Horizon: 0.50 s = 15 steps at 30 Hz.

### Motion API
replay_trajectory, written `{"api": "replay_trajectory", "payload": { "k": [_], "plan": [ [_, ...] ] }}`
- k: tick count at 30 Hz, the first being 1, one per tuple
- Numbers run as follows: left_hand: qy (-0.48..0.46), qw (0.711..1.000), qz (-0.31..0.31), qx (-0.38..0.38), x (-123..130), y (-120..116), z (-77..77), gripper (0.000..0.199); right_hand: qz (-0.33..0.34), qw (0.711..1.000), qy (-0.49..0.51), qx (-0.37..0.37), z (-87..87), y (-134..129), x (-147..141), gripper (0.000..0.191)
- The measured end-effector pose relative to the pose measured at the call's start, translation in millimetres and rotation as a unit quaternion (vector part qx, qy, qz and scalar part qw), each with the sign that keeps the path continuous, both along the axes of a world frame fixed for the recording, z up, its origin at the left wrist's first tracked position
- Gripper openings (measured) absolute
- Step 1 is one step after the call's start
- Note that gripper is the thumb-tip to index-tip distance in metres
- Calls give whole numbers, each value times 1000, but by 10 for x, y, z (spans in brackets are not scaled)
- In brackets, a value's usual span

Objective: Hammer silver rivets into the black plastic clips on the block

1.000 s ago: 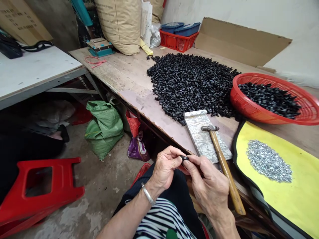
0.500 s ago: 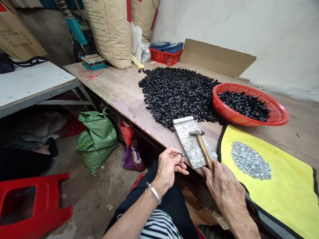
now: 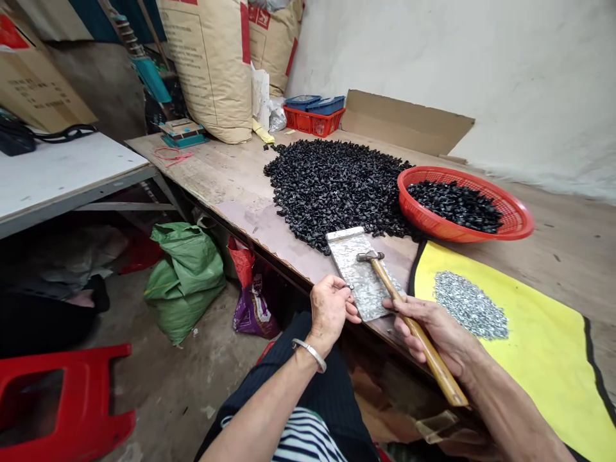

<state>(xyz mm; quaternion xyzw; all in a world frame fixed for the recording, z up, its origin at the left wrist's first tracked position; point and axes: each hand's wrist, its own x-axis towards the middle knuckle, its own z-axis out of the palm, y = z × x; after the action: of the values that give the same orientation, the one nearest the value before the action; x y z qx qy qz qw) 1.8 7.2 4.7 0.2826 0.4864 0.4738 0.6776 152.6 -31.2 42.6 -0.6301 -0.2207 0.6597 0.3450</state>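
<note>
A single head-worn view is directed forward and obliquely down from above the forearms; the hands are shown at close range, the wooden table receding toward the wall.

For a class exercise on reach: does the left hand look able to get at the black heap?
Probably yes: only low table and slab separate the left hand from the heap. However, its fingertips already pinch a small piece.
</note>
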Motion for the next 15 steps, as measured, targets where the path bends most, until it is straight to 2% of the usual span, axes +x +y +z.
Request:
{"api": "replay_trajectory", "payload": {
  "k": [3, 5, 7, 9, 11, 15],
  "plan": [
    [18, 1000, 0, -2, -8, 46, 3, 10, -16, 999, 40, 13, -22, -2, -24, 20],
    [19, 1000, 2, -5, -18, 54, 5, 12, -33, 999, 26, 25, -43, -85, -71, 21],
    [18, 1000, 4, -6, -22, 50, 5, 12, -45, 997, -35, 53, -55, -224, -124, 22],
    [21, 1000, 7, -4, -17, 42, 2, 10, -28, 984, -152, 92, -54, -378, -168, 27],
    [27, 1000, 12, 0, -6, 36, 0, 8, 13, 948, -284, 141, -49, -499, -203, 29],
    [31, 999, 17, 2, 8, 29, 4, 6, 94, 836, -480, 250, -96, -575, -280, 28]
  ]
}}
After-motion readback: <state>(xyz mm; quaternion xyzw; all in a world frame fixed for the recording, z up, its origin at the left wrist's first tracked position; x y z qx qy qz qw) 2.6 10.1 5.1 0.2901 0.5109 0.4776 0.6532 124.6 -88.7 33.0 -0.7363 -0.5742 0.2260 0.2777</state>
